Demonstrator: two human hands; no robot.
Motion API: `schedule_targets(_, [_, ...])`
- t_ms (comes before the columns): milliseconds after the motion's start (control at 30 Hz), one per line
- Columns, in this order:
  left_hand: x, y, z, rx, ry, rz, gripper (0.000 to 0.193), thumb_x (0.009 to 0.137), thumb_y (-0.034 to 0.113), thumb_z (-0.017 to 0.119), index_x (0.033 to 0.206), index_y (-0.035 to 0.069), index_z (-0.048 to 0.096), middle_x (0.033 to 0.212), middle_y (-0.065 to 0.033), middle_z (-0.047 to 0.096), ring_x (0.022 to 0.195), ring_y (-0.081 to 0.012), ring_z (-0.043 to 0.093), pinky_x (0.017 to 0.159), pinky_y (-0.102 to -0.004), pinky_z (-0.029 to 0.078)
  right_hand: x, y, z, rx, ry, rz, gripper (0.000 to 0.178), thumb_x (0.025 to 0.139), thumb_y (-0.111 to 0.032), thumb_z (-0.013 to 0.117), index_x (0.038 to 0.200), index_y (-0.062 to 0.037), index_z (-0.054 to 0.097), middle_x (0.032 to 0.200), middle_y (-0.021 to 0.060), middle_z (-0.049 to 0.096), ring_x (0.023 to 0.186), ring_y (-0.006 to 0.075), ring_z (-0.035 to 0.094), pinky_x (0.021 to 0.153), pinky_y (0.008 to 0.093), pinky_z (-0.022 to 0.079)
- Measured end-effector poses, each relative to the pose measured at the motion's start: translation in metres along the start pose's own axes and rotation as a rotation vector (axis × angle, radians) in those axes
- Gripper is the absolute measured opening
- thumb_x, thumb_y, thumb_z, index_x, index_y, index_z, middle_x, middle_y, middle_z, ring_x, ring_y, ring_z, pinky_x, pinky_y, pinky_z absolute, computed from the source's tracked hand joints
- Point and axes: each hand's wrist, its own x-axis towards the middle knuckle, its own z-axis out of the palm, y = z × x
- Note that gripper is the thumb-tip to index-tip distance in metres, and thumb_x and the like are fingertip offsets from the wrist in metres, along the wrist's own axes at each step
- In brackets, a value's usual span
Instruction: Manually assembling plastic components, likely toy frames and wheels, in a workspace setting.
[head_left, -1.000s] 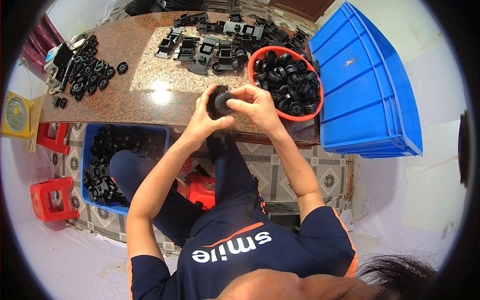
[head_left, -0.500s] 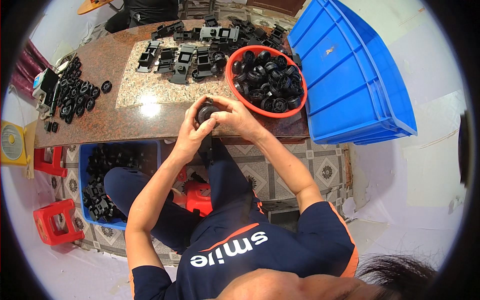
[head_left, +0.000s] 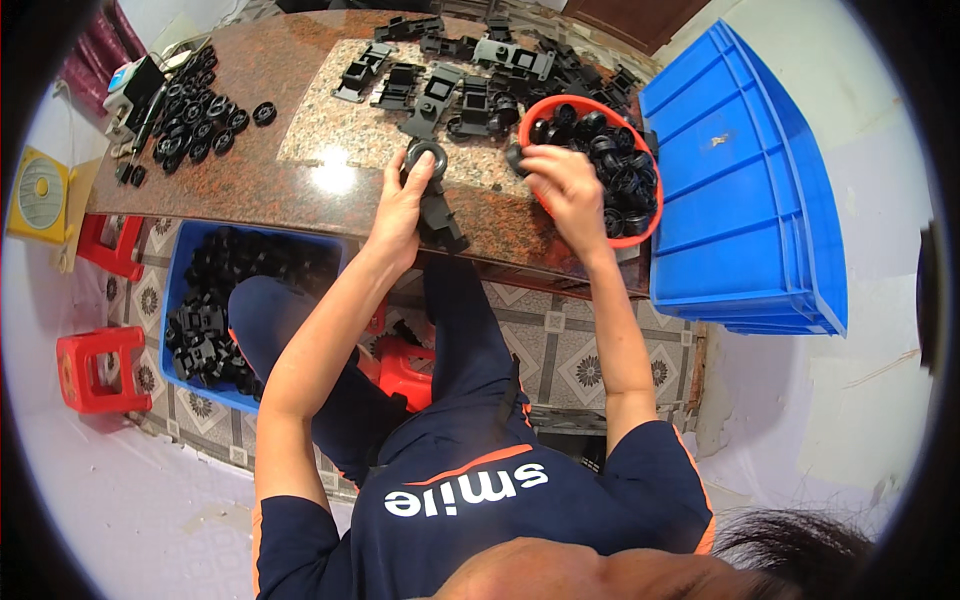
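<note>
My left hand (head_left: 400, 212) grips a black plastic chassis part (head_left: 440, 222) at the table's front edge, its lower end sticking out past the edge. On the part's upper end sits a black wheel (head_left: 438, 156), with my left thumb pressed over it. My right hand (head_left: 568, 192) is closed at the left rim of a red oval basket (head_left: 640, 240), with a small black wheel (head_left: 514, 158) at its fingertips. Many black wheels (head_left: 608, 165) fill the basket. Several similar chassis parts (head_left: 436, 98) lie on the pale speckled slab beyond my hands.
Loose black wheels (head_left: 198, 125) are spread over the table's left side. Right of the basket stands a large blue crate (head_left: 740, 180). Below the table, a blue bin (head_left: 172, 330) holds black parts, and red stools (head_left: 100, 372) stand on the tiled floor.
My right hand has left the part and moved right to the basket, where it now has a wheel at its fingertips. My left hand keeps hold of the chassis part. The view has shifted.
</note>
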Motion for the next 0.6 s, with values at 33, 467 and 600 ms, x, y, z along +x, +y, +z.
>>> schedule_targets(33, [-0.002,0.002,-0.002,0.0,0.013,-0.001,0.086,0.088,0.043,0.071,0.151,0.013,0.02,0.123,-0.0088,0.052,0.098,-0.017,0.057,0.079,-0.0338,0.051,0.003,-0.027,0.004,0.074,-0.048,-0.108,0.021,0.076,-0.012,0.073,0.097,-0.0125,0.072,0.108,0.0016,0.069,0.098,0.0215,0.061,0.087,0.0356,0.041])
schedule_targets(467, [0.003,-0.003,0.0,0.119,0.068,0.095,0.083,0.087,0.044,0.071,0.149,0.015,0.024,0.135,-0.0116,0.042,0.118,-0.0207,0.05,0.092,-0.0357,0.05,0.003,-0.057,0.016,-0.014,-0.301,-0.389,0.027,0.081,-0.023,0.072,0.103,-0.0084,0.068,0.12,0.0002,0.065,0.1,0.0167,0.059,0.085,0.0333,0.044])
schedule_targets(600, [-0.008,0.003,0.009,-0.051,-0.003,0.094,0.084,0.088,0.043,0.071,0.15,0.016,0.022,0.136,-0.0117,0.042,0.118,-0.0211,0.05,0.091,-0.0361,0.05,-0.009,-0.048,0.039,0.808,-0.282,0.533,0.063,0.092,-0.039,0.066,0.139,-0.0038,0.046,0.129,0.0122,0.056,0.11,0.021,0.057,0.095,0.0361,0.045])
